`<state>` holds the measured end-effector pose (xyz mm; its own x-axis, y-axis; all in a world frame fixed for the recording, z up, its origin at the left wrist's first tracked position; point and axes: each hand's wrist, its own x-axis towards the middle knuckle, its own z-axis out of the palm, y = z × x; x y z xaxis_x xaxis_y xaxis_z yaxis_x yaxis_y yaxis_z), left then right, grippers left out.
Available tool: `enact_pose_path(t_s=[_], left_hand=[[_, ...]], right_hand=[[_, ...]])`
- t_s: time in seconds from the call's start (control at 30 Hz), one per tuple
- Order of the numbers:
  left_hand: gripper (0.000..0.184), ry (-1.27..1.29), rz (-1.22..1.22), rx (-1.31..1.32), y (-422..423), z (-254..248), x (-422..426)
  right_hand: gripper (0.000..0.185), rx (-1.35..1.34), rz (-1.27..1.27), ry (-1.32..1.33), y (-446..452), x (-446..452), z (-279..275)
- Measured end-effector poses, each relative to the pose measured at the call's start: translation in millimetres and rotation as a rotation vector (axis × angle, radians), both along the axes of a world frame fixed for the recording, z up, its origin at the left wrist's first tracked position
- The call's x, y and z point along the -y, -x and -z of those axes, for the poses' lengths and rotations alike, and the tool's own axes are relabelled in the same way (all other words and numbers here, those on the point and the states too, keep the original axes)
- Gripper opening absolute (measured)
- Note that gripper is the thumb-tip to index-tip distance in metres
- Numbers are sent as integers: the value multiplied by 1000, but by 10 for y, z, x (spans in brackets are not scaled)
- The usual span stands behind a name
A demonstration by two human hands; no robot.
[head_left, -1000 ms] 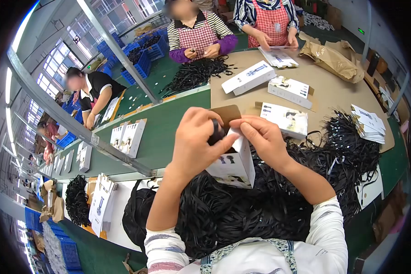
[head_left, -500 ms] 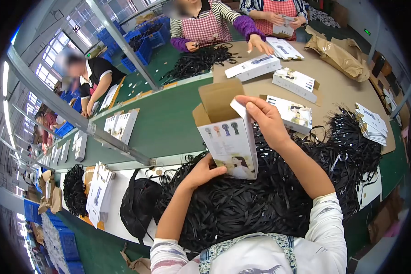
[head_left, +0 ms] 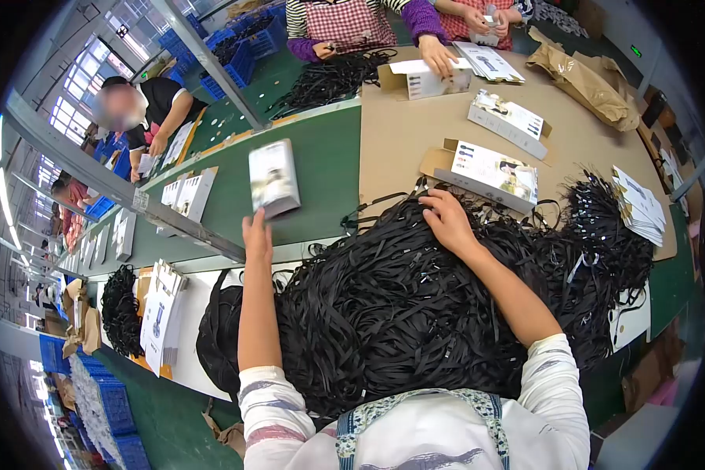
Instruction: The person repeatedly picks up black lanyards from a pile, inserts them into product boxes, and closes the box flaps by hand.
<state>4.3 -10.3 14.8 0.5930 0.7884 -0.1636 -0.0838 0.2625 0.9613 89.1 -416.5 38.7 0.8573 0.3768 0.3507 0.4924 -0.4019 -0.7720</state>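
A white printed box (head_left: 274,178), smeared by motion, is over the green belt. At its near corner, my left hand (head_left: 257,236) reaches out with fingers extended and not wrapped round it; whether the fingertips still touch it I cannot tell. My right hand (head_left: 450,221) rests at the far edge of a big heap of black straps (head_left: 384,313), palm down with fingers apart. Just beyond its fingertips lies a white box with an open brown flap (head_left: 486,174) on the cardboard sheet.
Another open box (head_left: 509,124) lies farther back. Across the table, a co-worker's hand (head_left: 439,56) is on a box (head_left: 427,82). Flat cartons (head_left: 638,205) are stacked right, more (head_left: 160,313) left. A metal post (head_left: 133,202) slants over the belt (head_left: 321,172), which carries several boxes.
The box both hands held upright has gone left onto the belt side, closed at its top. My left hand moved left with it; my right let go and dropped onto the straps.
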Motion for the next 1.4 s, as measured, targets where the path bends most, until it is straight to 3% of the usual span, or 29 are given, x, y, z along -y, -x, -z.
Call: enact_pose_path(t_s=[0.03, 0.1, 0.13, 0.17, 0.2, 0.3, 0.37, 0.5, 0.53, 0.63, 0.7, 0.77, 0.83, 0.9, 0.97, 1.03, 1.1, 1.17, 1.23, 1.3, 1.33, 1.4], left_hand=[[52, 1, 3, -1, 3, 14, 50], [58, -968, -200, -461, 53, 28, 267], [51, -1253, -116, -305, 107, 7, 376], [36, -1179, 263, -196, 165, -266, 554], [19, -917, 503, -37, 143, -386, 741], [18, -1301, 674, -175, 271, -597, 1373], [19, -1324, 856, -216, 333, -698, 1562], [19, -1343, 737, -173, 289, -878, 1720], [18, -1281, 707, -121, 285, -1033, 1769], [16, -1210, 681, -33, 264, -1479, 1922], [22, -761, 849, 143, 236, -1744, 2011], [29, -1, 925, 357, 197, -2064, 2150], [28, 276, 937, 409, 129, -2288, 1998], [30, 226, 826, 470, -10, -2290, 1869], [35, 108, 784, 422, -49, -2144, 1882], [56, -297, 700, 100, 23, -1925, 2079], [77, 11, 1100, 86, 179, -1683, 2196], [92, 303, 1005, -331, 519, -1654, 2358], [79, 415, 1680, 153, 678, -1279, 2140], [58, 6, 1657, -201, 718, -1459, 2086], [37, 104, 1607, -49, 733, -1554, 2119], [29, -122, 1500, -171, 677, -1666, 2099]], right_hand=[[26, 47, -8, 90, 8, 2, 13], [24, 46, -7, 76, 9, 2, 28], [23, 68, -5, 91, 12, 3, 12], [22, 89, -6, 105, 15, -6, 6], [21, 82, -12, 102, 3, -15, 20], [20, 109, -4, 110, 11, -22, 21], [22, 93, -13, 109, 9, -5, 24], [29, -21, -15, -52, 2, -12, -44], [43, -25, -1, -20, 23, -25, -183], [56, 144, -92, -38, 120, -189, -443], [54, -229, -296, -289, 369, -386, -602], [39, -582, -774, -287, 651, -454, -1065], [23, -729, -1080, -208, 966, -540, -1233], [19, -639, -1248, -172, 1308, -544, -1446], [22, -810, -1233, -321, 1511, -505, -1565], [23, -841, -1141, -265, 1393, -425, -1802], [23, -810, -1134, 47, 1109, -346, -1919], [26, -926, -970, -58, 917, -185, -1974], [30, -1202, -1083, -274, 499, -17, -1781], [36, -1098, -872, -267, 426, 123, -1704], [33, -980, -816, -52, 336, 192, -1635], [30, -929, -731, -26, 216, 293, -1457]])
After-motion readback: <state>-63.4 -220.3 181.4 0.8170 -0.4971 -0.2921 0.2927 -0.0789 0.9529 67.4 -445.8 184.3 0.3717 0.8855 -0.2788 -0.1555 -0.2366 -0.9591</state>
